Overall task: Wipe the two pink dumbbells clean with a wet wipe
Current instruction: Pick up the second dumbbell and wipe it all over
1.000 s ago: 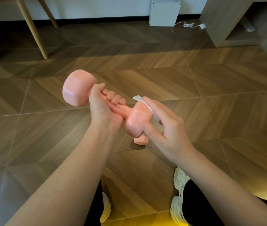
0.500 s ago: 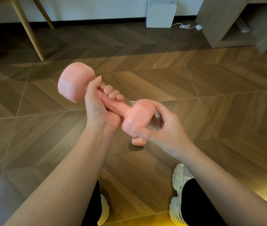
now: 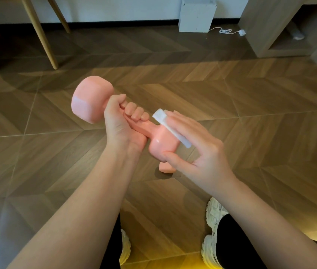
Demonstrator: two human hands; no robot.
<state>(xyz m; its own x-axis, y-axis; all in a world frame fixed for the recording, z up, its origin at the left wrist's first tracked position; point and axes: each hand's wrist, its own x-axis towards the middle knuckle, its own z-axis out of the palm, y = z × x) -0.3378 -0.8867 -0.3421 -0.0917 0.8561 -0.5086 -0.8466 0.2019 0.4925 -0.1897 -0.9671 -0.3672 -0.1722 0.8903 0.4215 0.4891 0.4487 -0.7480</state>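
Note:
A pink dumbbell [image 3: 89,100] is held up above the floor, tilted with one head at the upper left and the other at the lower right. My left hand [image 3: 120,125] is wrapped around its handle. My right hand [image 3: 196,144] presses a folded white wet wipe [image 3: 170,127] against the top of the lower-right head, fingers flat over the wipe and thumb under the head. A second pink dumbbell [image 3: 166,167] lies on the floor below, mostly hidden behind the held one and my right hand.
Herringbone wood floor [image 3: 250,105] all around. Wooden chair legs [image 3: 41,33] stand at the far left, a white box [image 3: 196,15] with a cable by the wall, and a low wooden cabinet [image 3: 270,26] at the far right. My white shoes [image 3: 214,226] are at the bottom.
My right hand slid the wipe from the far side of the lower head up over its top, so the wipe shows again. The dumbbell stayed in my left hand.

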